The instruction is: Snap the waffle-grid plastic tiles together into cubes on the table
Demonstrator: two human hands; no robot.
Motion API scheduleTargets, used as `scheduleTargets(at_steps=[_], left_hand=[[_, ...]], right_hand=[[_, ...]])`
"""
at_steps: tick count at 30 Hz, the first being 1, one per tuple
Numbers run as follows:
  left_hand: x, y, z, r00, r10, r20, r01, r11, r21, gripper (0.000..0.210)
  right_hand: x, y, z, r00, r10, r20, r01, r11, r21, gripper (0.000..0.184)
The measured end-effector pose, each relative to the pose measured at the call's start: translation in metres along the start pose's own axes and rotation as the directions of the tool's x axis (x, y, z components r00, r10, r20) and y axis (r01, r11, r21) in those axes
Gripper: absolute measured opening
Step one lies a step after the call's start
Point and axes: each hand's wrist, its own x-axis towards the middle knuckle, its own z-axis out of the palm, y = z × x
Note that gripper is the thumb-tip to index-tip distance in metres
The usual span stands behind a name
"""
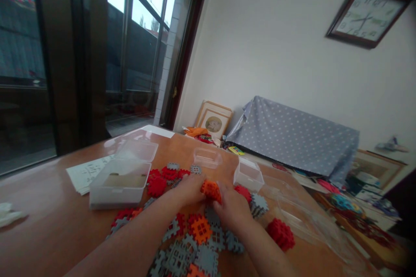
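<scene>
Between my two hands is an orange interlocking plastic tile piece (211, 191), with cut-outs in its face. My left hand (192, 188) grips its left side, fingers closed. On its right side my right hand (232, 207) is closed on the same piece, thumb toward me. Below my hands lie loose grey tiles (180, 256) and another orange tile (199, 229). Red tiles (157, 185) lie beyond my left forearm. To the right of my right hand sit a grey tile stack (259, 204) and a red tile stack (281, 234).
An open clear plastic box (118, 186) stands at the left beside papers (86, 175). Farther back are a shallow clear container (207, 158) and a small white box (248, 175). Clear plastic packaging (302, 220) lies along the right of the wooden table (48, 233).
</scene>
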Motion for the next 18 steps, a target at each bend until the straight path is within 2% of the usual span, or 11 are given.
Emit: scheduleTargets(at_steps=[3,6,12,15,17,18], left_hand=[[0.0,0.0,-0.002,1.0,0.008,-0.006,-0.008,1.0,0.005,0.025],[-0.001,0.0,-0.003,1.0,0.012,-0.008,-0.012,1.0,0.006,0.024],[-0.001,-0.001,-0.001,1.0,0.016,-0.005,-0.016,1.0,0.002,0.027],[-0.001,0.0,-0.001,1.0,0.006,-0.001,-0.006,1.0,0.003,0.031],[-0.001,0.0,-0.002,1.0,0.009,0.006,-0.009,1.0,0.0,0.036],[-0.001,0.0,-0.003,1.0,0.013,0.01,-0.013,1.0,-0.002,0.039]], right_hand=[[0.011,-0.003,0.008,0.999,0.023,0.023,-0.022,0.999,-0.034,0.04],[0.015,-0.002,0.011,0.999,0.038,-0.002,-0.038,0.998,-0.04,0.037],[0.001,0.007,0.001,0.994,0.101,-0.049,-0.102,0.994,-0.025,0.041],[-0.01,0.011,-0.006,0.999,0.033,-0.004,-0.032,0.982,0.187,0.039],[-0.012,0.014,-0.008,1.0,0.013,0.025,-0.022,0.915,0.402,0.042],[-0.011,0.016,-0.009,0.998,0.038,0.044,-0.055,0.867,0.494,0.044]])
